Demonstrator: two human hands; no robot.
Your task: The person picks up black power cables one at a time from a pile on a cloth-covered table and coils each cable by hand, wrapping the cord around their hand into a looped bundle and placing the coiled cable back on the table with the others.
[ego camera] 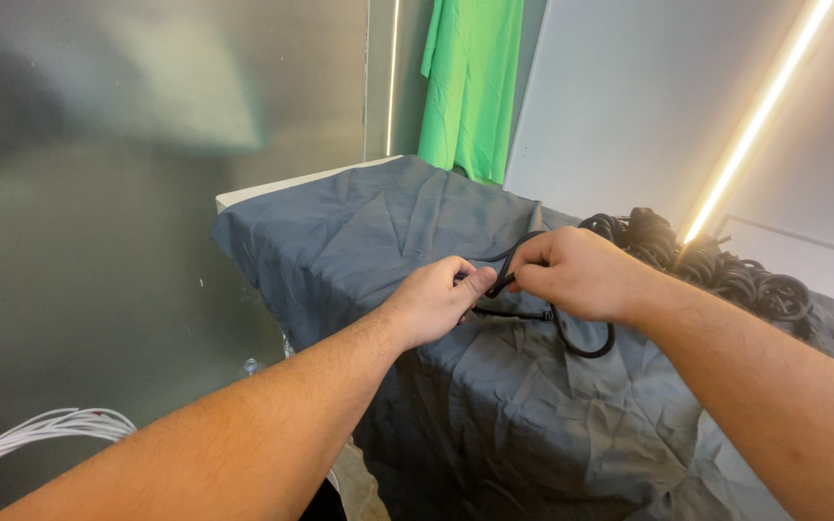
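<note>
- both hands meet over the middle of the grey-draped table (359, 241), working one black cable (586, 345).
- left hand (436, 301) is clenched on the cable, thumb pressed against forefinger near the pinch.
- right hand (576, 273) is closed round the same cable from above; a loop hangs out below it and rests on the cloth.
- risk, as i judge it: the loop could slip out of the pinch, since only fingertips hold it.
- another risk: the slack could drag the loose sheet and bunch it.
- a heap of coiled black cables (726, 270) sits by the table's far right edge, near enough to snag.
- no packages, labels or signs in view; a green cloth (470, 87) hangs on the far wall, white cables (21, 434) lie low left.
</note>
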